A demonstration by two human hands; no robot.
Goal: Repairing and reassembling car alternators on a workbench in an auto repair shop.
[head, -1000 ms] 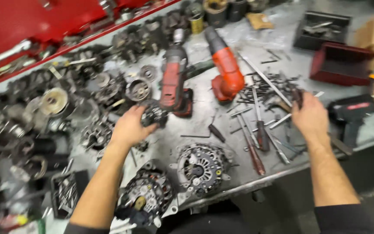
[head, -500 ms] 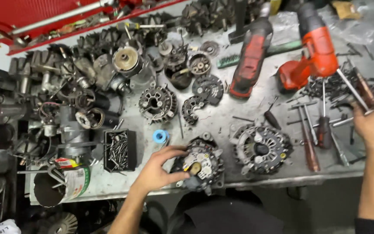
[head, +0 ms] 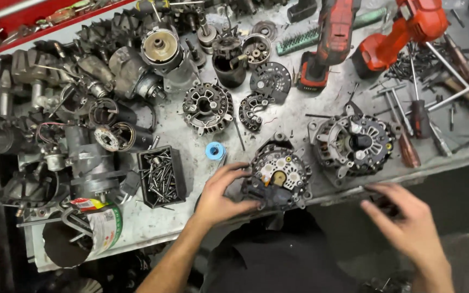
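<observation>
— What's the left hand (head: 219, 194) doing?
— Its grip clasps the alternator (head: 278, 176) at the worktop (head: 153, 225) front edge, right of the screw tray (head: 161, 176).
— And the right hand (head: 408, 217)?
— Fingers loosely spread, holding nothing, below a second alternator (head: 354, 144).

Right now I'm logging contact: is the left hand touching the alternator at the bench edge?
Touching. The head view shows the left hand with its fingers wrapped against the alternator, no gap between them.

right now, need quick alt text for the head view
A left hand grips an alternator at the edge of a cluttered metal workbench, while the right hand hovers off its front edge. Red cordless drills lie behind.
</observation>
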